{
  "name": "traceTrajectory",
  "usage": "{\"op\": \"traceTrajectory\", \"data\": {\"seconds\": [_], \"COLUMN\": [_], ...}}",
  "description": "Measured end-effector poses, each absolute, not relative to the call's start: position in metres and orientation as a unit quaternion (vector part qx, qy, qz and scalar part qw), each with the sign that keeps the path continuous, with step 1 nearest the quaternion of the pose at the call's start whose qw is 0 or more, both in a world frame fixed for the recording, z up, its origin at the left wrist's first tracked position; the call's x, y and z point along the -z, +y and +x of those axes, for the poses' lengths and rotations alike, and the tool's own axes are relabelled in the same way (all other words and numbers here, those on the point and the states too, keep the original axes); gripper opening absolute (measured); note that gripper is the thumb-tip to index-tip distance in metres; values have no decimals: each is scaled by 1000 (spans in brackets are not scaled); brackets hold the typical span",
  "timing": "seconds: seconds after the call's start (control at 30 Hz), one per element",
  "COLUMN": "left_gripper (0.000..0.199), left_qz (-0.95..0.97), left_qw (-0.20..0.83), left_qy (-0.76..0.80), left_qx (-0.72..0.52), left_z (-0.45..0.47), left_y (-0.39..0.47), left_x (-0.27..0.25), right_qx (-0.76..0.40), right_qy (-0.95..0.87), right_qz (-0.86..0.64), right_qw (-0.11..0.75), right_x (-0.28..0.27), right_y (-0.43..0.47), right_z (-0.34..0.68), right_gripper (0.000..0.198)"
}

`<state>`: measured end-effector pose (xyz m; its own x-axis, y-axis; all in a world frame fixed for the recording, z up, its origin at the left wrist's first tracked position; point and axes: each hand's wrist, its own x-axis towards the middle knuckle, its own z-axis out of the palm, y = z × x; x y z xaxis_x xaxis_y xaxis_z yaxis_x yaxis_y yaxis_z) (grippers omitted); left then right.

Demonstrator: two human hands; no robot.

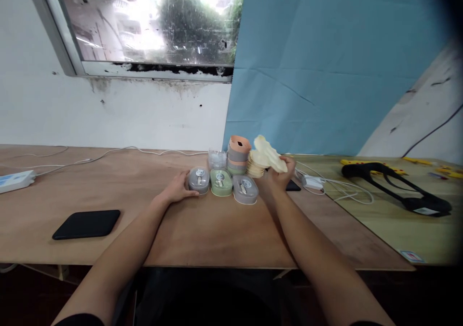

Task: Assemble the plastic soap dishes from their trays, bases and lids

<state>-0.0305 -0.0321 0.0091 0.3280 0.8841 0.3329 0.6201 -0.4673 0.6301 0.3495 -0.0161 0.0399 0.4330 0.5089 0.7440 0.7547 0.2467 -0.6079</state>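
Three small lidded plastic boxes stand in a row on the table: a grey box [198,180], a green box [221,183] and another grey box [245,190]. Each has a round label and a small shiny part inside or on its lid. My left hand [178,186] is closed about the left side of the leftmost grey box, thumb along its front. Raised in my right hand [285,169] is a cream, cloud-shaped flat piece [268,153], pinched at its right end. Just behind it rises a stack of cream pieces [255,170].
Behind the boxes stand a stack of orange, grey and green containers [238,153] and clear plastic items [217,160]. A black flat case [87,223] lies at left, near a power strip [16,180]. To the right are a charger [312,182] with cables and a black strap-like frame [398,191].
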Motion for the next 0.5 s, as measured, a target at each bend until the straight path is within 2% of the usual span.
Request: {"op": "traceTrajectory", "data": {"seconds": [0.1,0.2,0.27,0.37,0.5], "left_gripper": [114,113,95,68,50], "left_qz": [802,810,810,812,784], "left_qw": [107,9,-20,-36,-17], "left_qy": [465,386,338,298,345], "left_qx": [-358,-441,-479,-501,-516], "left_z": [-28,-19,-12,-5,1], "left_y": [-35,-44,-50,-59,-69], "left_x": [-15,-27,-33,-39,-42], "right_qx": [132,121,92,29,-37], "right_qy": [-596,-754,-823,-840,-795], "right_qz": [-531,-377,-303,-305,-372], "right_qw": [587,525,471,447,477], "right_x": [-42,-39,-37,-38,-39], "right_y": [-30,-43,-51,-59,-64], "right_z": [317,284,266,248,245], "right_gripper": [42,31,20,11,27]}}
